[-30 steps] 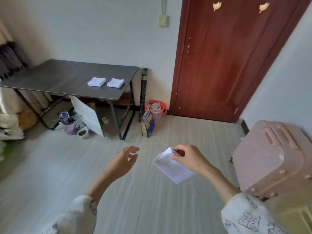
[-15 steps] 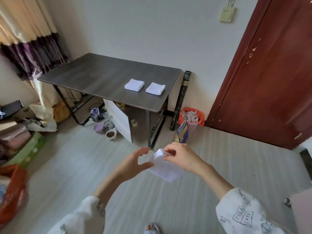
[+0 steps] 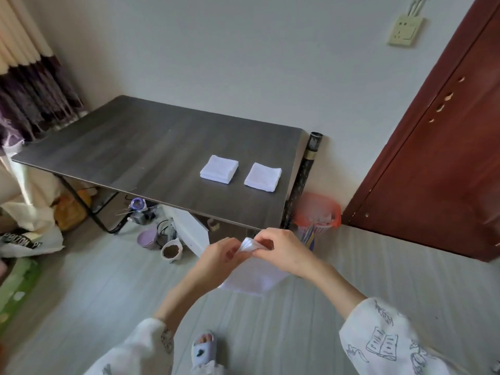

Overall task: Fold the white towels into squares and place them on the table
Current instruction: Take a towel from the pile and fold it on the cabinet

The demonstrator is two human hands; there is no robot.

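Standing before a dark table [image 3: 140, 155] bearing two folded white towels [image 3: 219, 169], a person's left hand [image 3: 219, 259] and right hand [image 3: 284, 251] both pinch a hanging white towel [image 3: 250, 278] by its top. Pinching uneven corners could skew the fold.

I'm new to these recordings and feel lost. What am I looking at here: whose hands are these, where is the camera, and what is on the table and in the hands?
There is no machine here: a person works with two bare hands. The single camera sits on the person's head, looking forward and down, so you see their own arms reaching out. The left hand and right hand both pinch the top of a white towel, which hangs below them over the floor, not yet folded square. Ahead stands a dark table. On it lie two folded towels, side by side and apart, near its right end. A red basket stands on the floor beside the table.
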